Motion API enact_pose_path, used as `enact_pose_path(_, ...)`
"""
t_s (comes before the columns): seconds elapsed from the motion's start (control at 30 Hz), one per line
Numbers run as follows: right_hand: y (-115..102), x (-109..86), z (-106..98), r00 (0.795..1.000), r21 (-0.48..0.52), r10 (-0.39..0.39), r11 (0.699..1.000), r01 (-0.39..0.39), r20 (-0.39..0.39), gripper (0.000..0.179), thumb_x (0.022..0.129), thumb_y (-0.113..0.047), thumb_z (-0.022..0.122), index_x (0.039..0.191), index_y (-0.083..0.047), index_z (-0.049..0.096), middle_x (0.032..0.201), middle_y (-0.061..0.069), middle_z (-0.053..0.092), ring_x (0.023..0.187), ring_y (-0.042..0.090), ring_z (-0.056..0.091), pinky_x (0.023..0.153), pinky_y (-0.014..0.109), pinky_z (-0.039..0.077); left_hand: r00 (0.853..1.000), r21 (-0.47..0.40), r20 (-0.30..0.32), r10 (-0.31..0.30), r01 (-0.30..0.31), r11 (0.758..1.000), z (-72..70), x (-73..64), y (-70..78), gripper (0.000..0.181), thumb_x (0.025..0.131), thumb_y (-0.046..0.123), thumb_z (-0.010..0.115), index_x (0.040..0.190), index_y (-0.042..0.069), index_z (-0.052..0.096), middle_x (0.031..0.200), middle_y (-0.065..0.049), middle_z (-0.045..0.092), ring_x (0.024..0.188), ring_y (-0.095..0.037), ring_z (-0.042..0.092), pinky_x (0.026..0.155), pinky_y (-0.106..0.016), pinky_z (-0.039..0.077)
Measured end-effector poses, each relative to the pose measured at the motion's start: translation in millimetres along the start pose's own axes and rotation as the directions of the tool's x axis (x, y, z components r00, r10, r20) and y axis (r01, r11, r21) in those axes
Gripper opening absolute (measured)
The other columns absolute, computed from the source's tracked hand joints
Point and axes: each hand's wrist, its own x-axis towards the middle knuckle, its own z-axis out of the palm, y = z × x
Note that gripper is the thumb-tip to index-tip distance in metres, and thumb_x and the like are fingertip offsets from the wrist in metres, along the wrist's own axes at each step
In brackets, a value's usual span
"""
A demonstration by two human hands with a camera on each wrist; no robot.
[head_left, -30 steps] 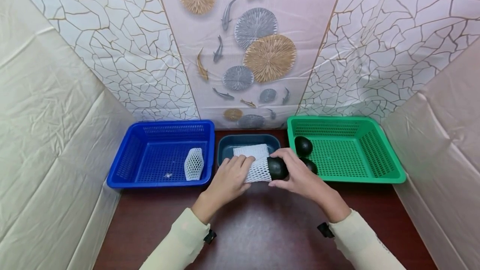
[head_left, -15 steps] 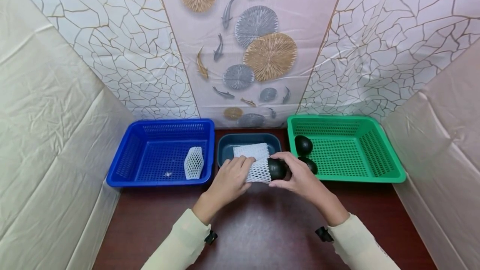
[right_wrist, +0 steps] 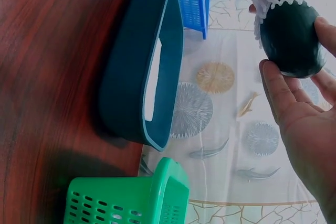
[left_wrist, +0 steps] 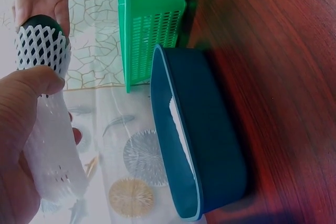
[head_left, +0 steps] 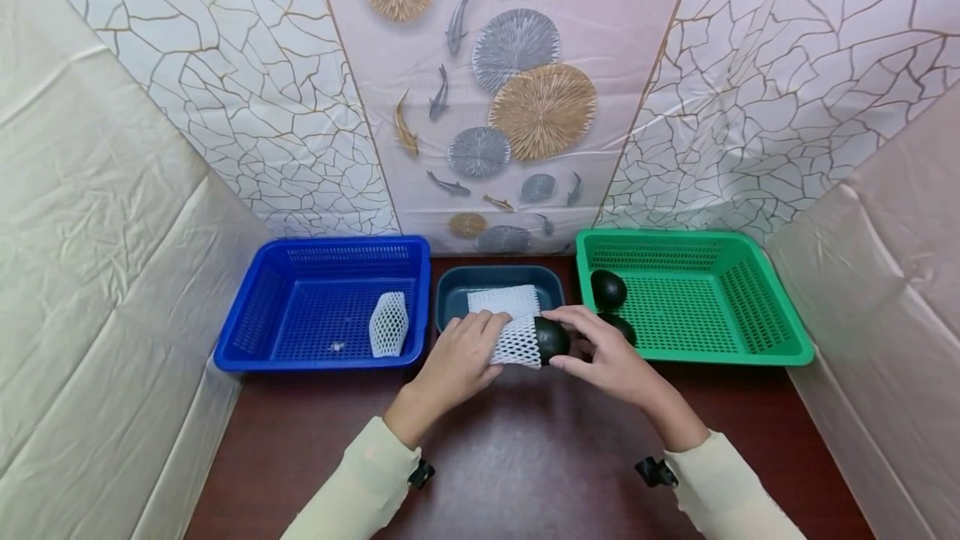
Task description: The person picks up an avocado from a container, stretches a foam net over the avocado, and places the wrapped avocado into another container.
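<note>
1. Glossy black-green, egg-shaped fruit (head_left: 552, 342): held up off the table between the two hands, at the near side of the tray; one end lies inside the sleeve, the other is bare.
2. White, tubular foam-net sleeve (head_left: 517, 346): drawn partway over the fruit, its mesh stretched wide near the mouth (the rest hangs narrower, as the left wrist view shows).
3. Left hand (head_left: 461, 355): closed about the sleeve, thumb pressed against the mesh.
4. Right hand (head_left: 617, 363): curved loosely round the bare end, thumb and fingertips touching the skin.
5. Dark teal, oblong plastic tray (head_left: 452, 300): behind the hands; contains flat white foam netting (head_left: 501, 300).
6. Green, rectangular, perforated plastic basket (head_left: 690, 319): right of the tray; two further dark, rounded fruits (head_left: 608, 290) lie along its left side.
7. Blue, rectangular, perforated plastic basket (head_left: 315, 315): left of the tray; a white, bulging foam-net piece (head_left: 388, 325) lies near its right wall, its contents not discernible.
8. Red-brown, wood-grained table (head_left: 510, 457): supports the tray and both baskets.
</note>
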Motion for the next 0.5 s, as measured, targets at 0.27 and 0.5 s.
enact_pose_path(0.27, -1.7, 2.8, 7.8, 1.0, 0.074, 0.022, 0.997, -0.021, -0.012, 0.057, 0.093, -0.018, 0.078, 0.145, -0.019, 0.054, 0.142, 0.006, 0.054, 0.121, 0.029, 0.065, 0.094, 0.034, 0.058, 0.998, 0.034, -0.049, 0.025, -0.024, 0.999, 2.8, 2.3, 0.7, 0.065, 0.083, 0.029, 0.083, 0.137, 0.008, 0.053, 0.119, -0.008, 0.068, 0.105, -0.021, 0.066, 0.077, -0.036, 0.054)
enact_pose_path(0.5, -2.9, 4.2, 15.5, 0.998, 0.07, 0.02, 0.997, -0.016, -0.057, 0.059, 0.088, -0.017, 0.082, 0.142, -0.015, 0.057, 0.139, 0.006, 0.058, 0.122, 0.026, 0.064, 0.096, 0.036, 0.057, 0.997, 0.038, -0.07, 0.038, -0.036, 0.999, 4.0, 4.4, 2.5, 0.07, 0.079, 0.027, 0.086, 0.137, 0.006, 0.053, 0.118, -0.008, 0.068, 0.104, -0.022, 0.067, 0.077, -0.037, 0.054)
